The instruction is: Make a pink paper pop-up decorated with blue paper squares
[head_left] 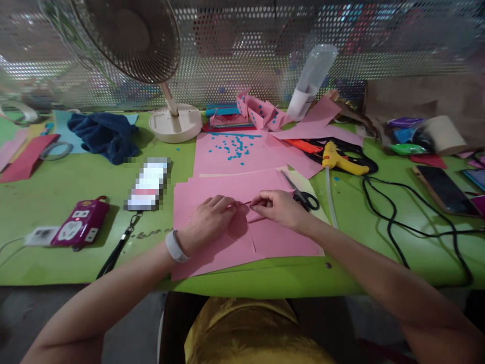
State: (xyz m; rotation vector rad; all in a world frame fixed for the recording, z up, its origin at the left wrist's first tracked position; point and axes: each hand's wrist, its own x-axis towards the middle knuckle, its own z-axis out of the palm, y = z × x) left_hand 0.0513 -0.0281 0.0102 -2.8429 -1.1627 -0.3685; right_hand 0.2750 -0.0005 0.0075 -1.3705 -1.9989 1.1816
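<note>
My left hand (212, 218) and my right hand (279, 207) meet over a stack of pink paper sheets (288, 241). Between them is a small pink paper piece (241, 222), pinched at its upper edge by the fingers of both. Its shape blends with the same-coloured sheets below, and my fingers partly cover it. Just beyond my right hand lie black-handled scissors (311, 201), blades pointing up and left across the paper. Tiny blue paper bits (237, 146) are scattered on another pink sheet behind the stack.
A fan (176, 124) stands at the back. To the right are a yellow glue gun (343, 159) and its looping black cable (392, 222). On the left lie a phone (148, 183), a purple power adapter (80, 222) and dark blue cloth (104, 135). A clear bottle (312, 78) leans behind.
</note>
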